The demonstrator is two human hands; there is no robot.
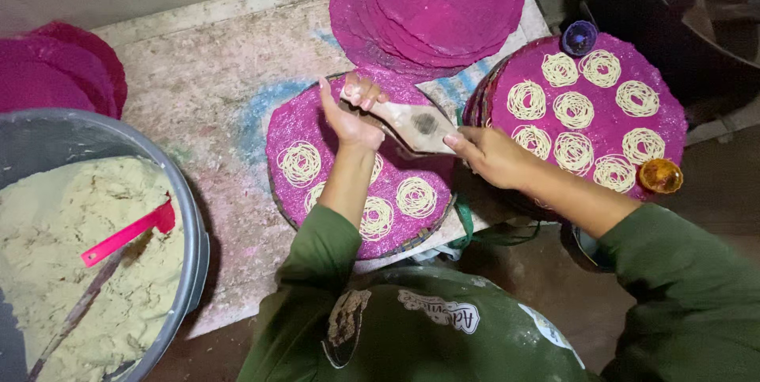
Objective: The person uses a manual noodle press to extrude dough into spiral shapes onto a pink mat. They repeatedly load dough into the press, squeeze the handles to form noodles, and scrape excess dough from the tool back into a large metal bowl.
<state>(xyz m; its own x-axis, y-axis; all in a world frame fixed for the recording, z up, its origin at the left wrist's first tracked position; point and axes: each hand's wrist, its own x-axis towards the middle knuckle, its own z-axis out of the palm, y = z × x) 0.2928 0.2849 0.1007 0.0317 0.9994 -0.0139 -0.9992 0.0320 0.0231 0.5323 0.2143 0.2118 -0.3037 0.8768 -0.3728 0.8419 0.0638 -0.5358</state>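
Our left hand (348,113) curls tight around one wooden press (412,125) handle. Our right hand (491,156) grips the other, above a pink round tray (293,125) of noodle coils (299,163).

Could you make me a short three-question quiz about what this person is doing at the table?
1. True or false: both hands grip the wooden noodle press.
2. Which round pink woven tray holds more pale noodle nests: A, the one under the press, or B, the one to the right?
3. What lies in the grey plastic tub of pale dough?

Key:
1. True: left hand, right hand.
2. B.
3. A pink plastic scoop.
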